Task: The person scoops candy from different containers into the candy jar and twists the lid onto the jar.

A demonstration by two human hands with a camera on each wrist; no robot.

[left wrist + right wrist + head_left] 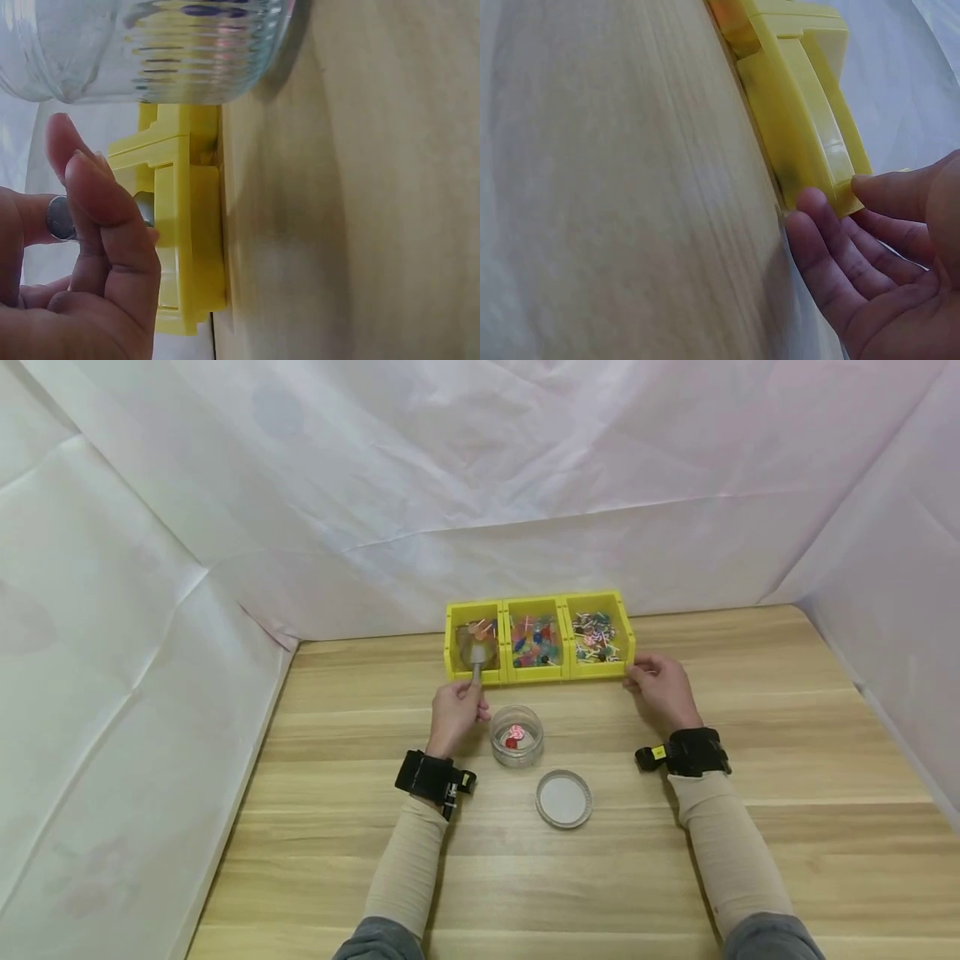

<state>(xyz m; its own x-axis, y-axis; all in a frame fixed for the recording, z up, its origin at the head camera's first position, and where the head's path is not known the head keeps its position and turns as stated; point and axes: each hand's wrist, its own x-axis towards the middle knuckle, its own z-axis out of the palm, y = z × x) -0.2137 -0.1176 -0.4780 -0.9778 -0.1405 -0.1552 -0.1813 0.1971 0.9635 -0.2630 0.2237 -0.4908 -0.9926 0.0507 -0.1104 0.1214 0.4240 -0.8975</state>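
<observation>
My left hand (453, 717) grips the grey handle of a spoon (477, 655), whose bowl dips into the left compartment of a yellow three-part bin (534, 674). The rounded handle end shows between the fingers in the left wrist view. Orange and other small candy-like pieces (481, 630) lie in that compartment. At the bin's front right corner, my right hand (667, 690) pinches the yellow wall between thumb and fingers, as the right wrist view shows. Just right of the left hand stands an uncapped clear jar (517, 755) holding a pink-white swirl piece and a red one.
A round lid (564, 800) lies on the wooden table (570, 893) in front of the jar. Colourful beads (535, 641) fill the middle compartment, and small lollipop-like pieces (595, 637) the right one. White cloth (480, 460) hangs behind the bin and along both sides.
</observation>
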